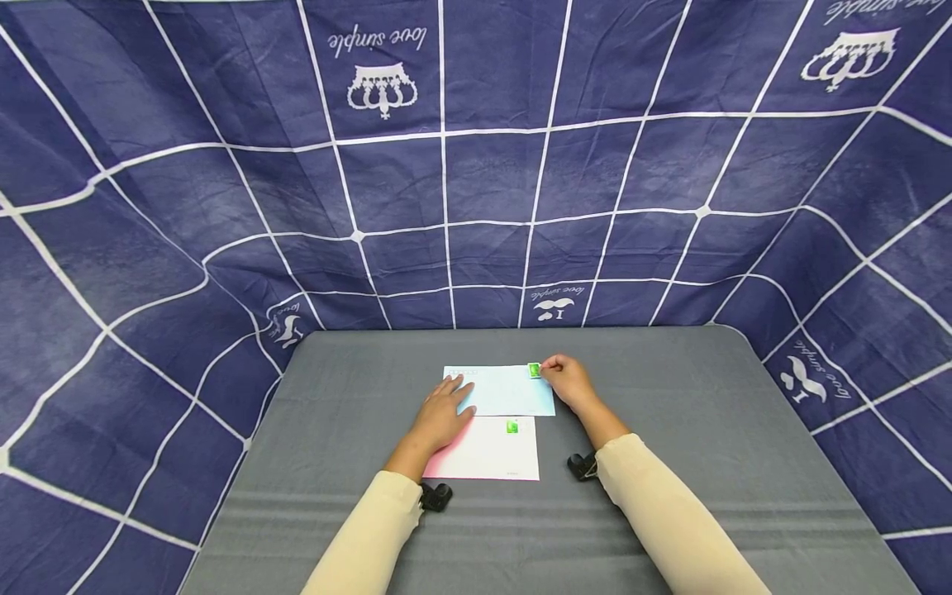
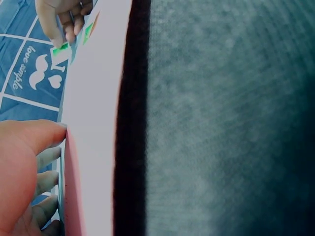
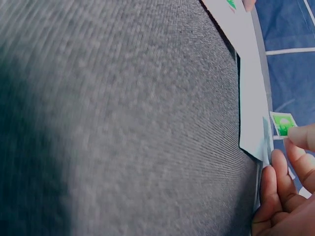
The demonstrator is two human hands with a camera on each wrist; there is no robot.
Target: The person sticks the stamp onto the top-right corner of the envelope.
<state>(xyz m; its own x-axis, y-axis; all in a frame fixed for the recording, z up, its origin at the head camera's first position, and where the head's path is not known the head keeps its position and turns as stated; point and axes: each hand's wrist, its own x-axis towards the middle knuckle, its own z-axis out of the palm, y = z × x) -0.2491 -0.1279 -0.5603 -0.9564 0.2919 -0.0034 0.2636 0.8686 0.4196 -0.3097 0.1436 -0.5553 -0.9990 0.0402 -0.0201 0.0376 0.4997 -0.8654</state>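
Note:
A pale blue envelope [image 1: 506,392] lies across the upper edge of a pink-and-white envelope [image 1: 491,454]. My left hand [image 1: 440,413] rests with fingers spread on the left part of the blue envelope, its wrist side over the pink one. Between thumb and forefinger, my right hand [image 1: 568,382] pinches a green postage stamp [image 3: 283,124] at the blue envelope's upper right corner. The right wrist view shows the stamp raised above the paper. A second green stamp [image 1: 512,426] sits on the upper right of the pink-and-white envelope.
The envelopes lie on a grey cloth-covered table [image 1: 335,388]. Behind it and at both sides hangs a dark blue curtain [image 1: 491,182] with white grid lines. Black wrist cameras [image 1: 583,467] stick out from the cream sleeves.

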